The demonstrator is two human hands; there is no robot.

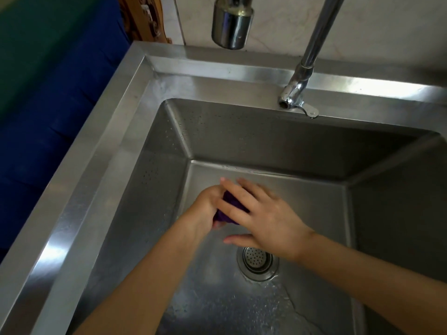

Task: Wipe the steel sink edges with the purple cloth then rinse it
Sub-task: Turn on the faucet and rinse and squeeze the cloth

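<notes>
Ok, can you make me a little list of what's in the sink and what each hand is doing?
sink: steel, wet, drops on the walls
cloth: purple, bunched up between both hands, low in the basin
left hand: fingers curled round the cloth
right hand: fingers straight, laid over the cloth
drain: round strainer, uncovered, just below the right hand
tap: at the back edge, no stream of water to be seen
</notes>
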